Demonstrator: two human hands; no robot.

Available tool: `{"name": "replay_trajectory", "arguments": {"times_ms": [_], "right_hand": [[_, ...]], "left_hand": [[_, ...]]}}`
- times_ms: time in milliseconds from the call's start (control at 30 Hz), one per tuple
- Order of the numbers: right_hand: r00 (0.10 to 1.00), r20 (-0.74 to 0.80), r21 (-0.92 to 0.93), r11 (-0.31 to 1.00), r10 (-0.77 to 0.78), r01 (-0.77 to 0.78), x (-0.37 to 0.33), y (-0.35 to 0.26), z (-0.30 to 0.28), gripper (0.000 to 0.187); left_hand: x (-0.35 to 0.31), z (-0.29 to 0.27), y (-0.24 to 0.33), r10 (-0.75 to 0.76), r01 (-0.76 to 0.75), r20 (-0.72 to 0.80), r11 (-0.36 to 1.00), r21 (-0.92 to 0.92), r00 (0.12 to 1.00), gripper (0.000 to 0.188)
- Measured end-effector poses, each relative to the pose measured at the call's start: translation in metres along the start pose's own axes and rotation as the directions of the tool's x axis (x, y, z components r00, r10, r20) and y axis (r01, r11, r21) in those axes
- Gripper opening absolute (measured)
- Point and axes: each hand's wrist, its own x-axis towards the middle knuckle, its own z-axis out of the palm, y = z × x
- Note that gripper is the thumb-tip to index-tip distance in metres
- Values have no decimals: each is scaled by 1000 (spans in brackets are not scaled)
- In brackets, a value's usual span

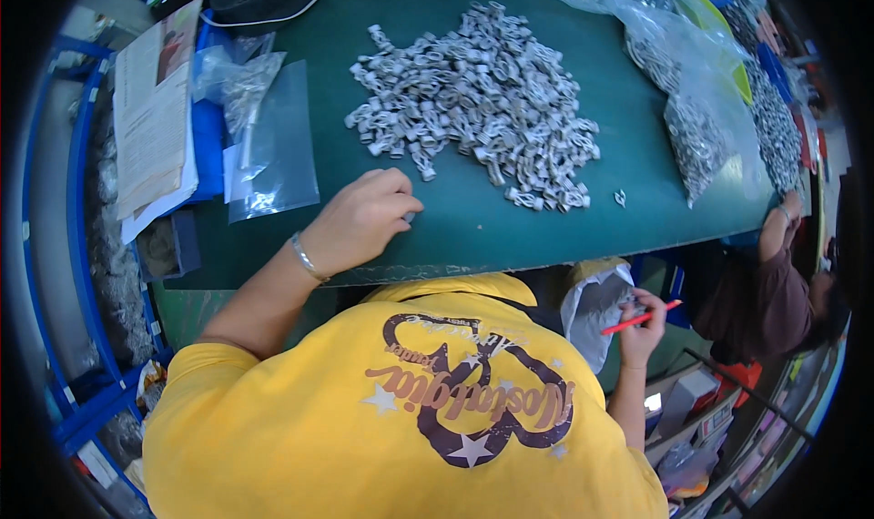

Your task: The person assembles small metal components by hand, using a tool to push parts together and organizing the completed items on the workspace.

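I see my left hand point(364, 220) resting on the dark green table top point(473, 223), fingers curled loosely under, its fingertips by a small grey piece I can barely make out; whether it actually grips that piece I cannot tell; a thin silver bracelet point(306, 259) circles the wrist. My right hand point(643, 326) sits below the table edge, closed around a slim red pen point(640, 319) and touching the rim of a grey-white plastic bag point(594, 308) that hangs open beside my yellow printed shirt point(410, 410).

The heap of small grey-white metal loops point(478, 100) lies in the middle of the table, just beyond my left hand but not touching it; one stray loop point(620, 197) sits apart to its right. Bare green surface runs between the heap and the near edge, where the table lip curves below my left wrist.

At left lie flat clear plastic bags point(264, 146) and a stack of pale paper sheets point(155, 109); at right, filled clear bags of grey parts point(696, 137) crowd the far corner; another person's arm in a dark sleeve point(774, 282) reaches to that edge.
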Motion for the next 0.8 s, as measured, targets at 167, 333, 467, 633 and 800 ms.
{"name": "replay_trajectory", "arguments": {"times_ms": [167, 333, 467, 633, 800], "right_hand": [[986, 146, -381, 925, 77, -16, -5, -9, 2, 31], [949, -214, 114, 959, -230, 258, 50, -70, 38, 16], [969, 68, 613, 776, -239, 148, 79, -159, 98, 14], [841, 376, 799, 595, -389, -82, 82, -206, 157, 15], [811, 392, 871, 458, -436, -175, 85, -215, 176, 20]], "left_hand": [[9, -3, 0, 67, -68, 59, 998, 10, 996, 21], [15, 11, 16, -277, 184, 60, 446, -876, 959, 18], [16, 14, 23, -313, 100, 27, 221, -970, 949, 20], [13, 10, 29, -341, -12, -94, 236, -972, 935, 20], [7, 2, 29, -281, -84, -226, 441, -894, 933, 25]]}}
